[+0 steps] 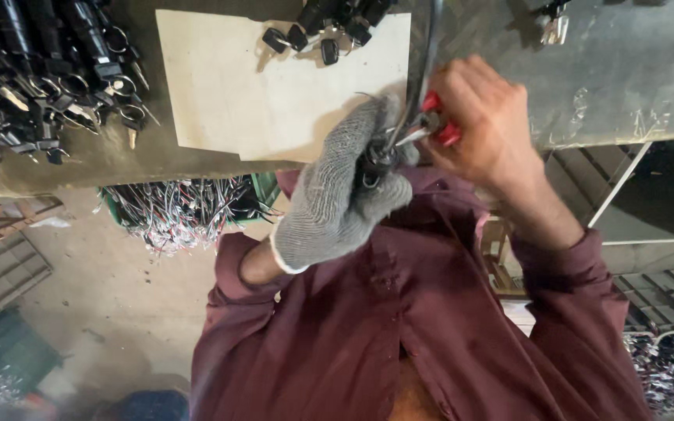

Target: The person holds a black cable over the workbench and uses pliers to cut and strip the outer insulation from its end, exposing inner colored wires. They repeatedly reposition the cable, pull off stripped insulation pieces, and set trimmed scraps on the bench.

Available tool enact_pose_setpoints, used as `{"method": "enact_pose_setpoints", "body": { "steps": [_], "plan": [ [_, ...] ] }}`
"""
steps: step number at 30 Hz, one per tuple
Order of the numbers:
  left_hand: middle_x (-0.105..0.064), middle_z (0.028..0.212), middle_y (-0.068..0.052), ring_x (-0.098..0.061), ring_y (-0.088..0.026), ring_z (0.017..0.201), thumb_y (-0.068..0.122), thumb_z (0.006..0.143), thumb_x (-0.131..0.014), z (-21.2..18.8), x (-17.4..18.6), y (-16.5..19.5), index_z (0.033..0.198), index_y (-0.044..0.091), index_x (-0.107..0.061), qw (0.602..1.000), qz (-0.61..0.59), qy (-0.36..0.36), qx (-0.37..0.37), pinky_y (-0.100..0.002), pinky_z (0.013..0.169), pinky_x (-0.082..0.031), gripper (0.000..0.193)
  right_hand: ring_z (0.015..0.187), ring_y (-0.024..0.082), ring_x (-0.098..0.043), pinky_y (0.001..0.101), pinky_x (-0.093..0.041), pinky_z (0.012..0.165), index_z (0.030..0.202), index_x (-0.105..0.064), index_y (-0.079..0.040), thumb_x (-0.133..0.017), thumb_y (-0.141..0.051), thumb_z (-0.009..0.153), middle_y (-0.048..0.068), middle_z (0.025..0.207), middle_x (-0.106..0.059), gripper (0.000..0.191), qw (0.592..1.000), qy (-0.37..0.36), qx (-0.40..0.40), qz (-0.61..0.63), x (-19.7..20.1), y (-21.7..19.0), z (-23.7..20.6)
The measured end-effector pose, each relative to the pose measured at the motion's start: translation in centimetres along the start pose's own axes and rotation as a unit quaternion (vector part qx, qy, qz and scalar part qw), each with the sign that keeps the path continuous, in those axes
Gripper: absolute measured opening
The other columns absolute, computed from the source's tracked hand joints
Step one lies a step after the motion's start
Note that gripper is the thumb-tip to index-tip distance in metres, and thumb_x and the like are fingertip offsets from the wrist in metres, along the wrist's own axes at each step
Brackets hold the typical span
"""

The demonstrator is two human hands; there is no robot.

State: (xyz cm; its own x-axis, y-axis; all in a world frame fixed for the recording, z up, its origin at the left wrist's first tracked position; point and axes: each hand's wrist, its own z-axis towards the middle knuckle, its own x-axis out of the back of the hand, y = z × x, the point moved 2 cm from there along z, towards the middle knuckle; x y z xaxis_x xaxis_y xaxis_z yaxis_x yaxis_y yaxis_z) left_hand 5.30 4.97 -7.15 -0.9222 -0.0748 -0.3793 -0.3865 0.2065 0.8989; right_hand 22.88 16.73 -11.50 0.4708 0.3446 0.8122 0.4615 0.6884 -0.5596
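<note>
My left hand (342,195), in a grey knitted glove, is closed around a small black round part (376,162) held in front of my chest. A dark cable (428,47) runs from the part up over the bench. My bare right hand (484,121) grips red-handled pliers (437,118), whose metal tip sits at the black part, right against the gloved fingers. Both hands meet at the near edge of the workbench (626,70). My maroon shirt fills the lower part of the view.
A pale sheet of card (235,93) lies on the bench with small black parts (321,39) at its far edge. A heap of black parts with keys and rings (40,78) covers the left. A green crate of cut wires (189,206) stands below.
</note>
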Motion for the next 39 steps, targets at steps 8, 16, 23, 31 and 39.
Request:
{"method": "enact_pose_setpoints", "body": {
  "steps": [8,16,23,31,39],
  "plan": [
    [-0.066,0.121,-0.010,-0.069,-0.029,0.100,0.018,0.100,-0.082,-0.2,0.0,-1.6,0.157,0.001,-0.037,0.890,0.428,0.057,-0.145,-0.037,0.088,-0.056,0.075,0.085,0.027,-0.062,0.0399,-0.048,0.066,0.105,-0.061,-0.006,-0.086,-0.022,0.080,0.007,0.095,-0.061,0.039,0.998,0.034,-0.053,0.009,-0.4,-1.7,-1.7],
    [-0.062,0.137,-0.013,-0.064,-0.033,0.112,0.016,0.103,-0.078,-0.3,0.0,-2.4,0.157,0.009,-0.039,0.739,0.629,0.098,-0.220,-0.043,0.093,-0.053,0.067,0.084,0.026,-0.066,0.0413,-0.045,0.064,0.100,-0.059,-0.008,-0.080,-0.015,0.073,0.005,0.089,-0.064,0.034,0.987,-0.001,-0.140,-0.076,-0.8,-2.0,-3.4],
    [-0.060,0.138,-0.016,-0.064,-0.033,0.106,0.016,0.103,-0.074,0.7,0.0,-1.1,0.155,0.007,-0.044,0.635,0.709,0.108,-0.285,-0.045,0.092,-0.054,0.061,0.089,0.034,-0.063,0.0449,-0.050,0.073,0.109,-0.057,0.000,-0.081,-0.011,0.083,0.012,0.092,-0.063,0.036,0.989,0.054,-0.133,0.034,-1.1,-3.4,-3.1],
    [-0.063,0.105,-0.007,-0.061,-0.017,0.082,-0.004,0.096,-0.065,1.0,0.2,1.2,0.146,0.002,-0.045,0.960,0.267,-0.035,-0.082,-0.030,0.072,-0.053,0.054,0.077,0.034,-0.061,0.0446,-0.046,0.064,0.091,-0.056,-0.003,-0.084,-0.015,0.073,0.013,0.085,-0.058,0.035,0.994,0.078,-0.074,0.024,-1.9,-1.6,-1.6],
    [-0.053,0.091,-0.002,-0.049,-0.009,0.073,-0.010,0.107,-0.060,0.2,0.5,1.2,0.163,0.009,-0.038,0.995,0.013,-0.098,0.004,-0.024,0.068,-0.045,0.064,0.080,0.029,-0.060,0.0413,-0.048,0.067,0.089,-0.055,-0.004,-0.093,-0.013,0.081,0.009,0.089,-0.058,0.040,0.989,0.051,0.033,0.137,-2.7,1.0,-0.5]
  ]
}}
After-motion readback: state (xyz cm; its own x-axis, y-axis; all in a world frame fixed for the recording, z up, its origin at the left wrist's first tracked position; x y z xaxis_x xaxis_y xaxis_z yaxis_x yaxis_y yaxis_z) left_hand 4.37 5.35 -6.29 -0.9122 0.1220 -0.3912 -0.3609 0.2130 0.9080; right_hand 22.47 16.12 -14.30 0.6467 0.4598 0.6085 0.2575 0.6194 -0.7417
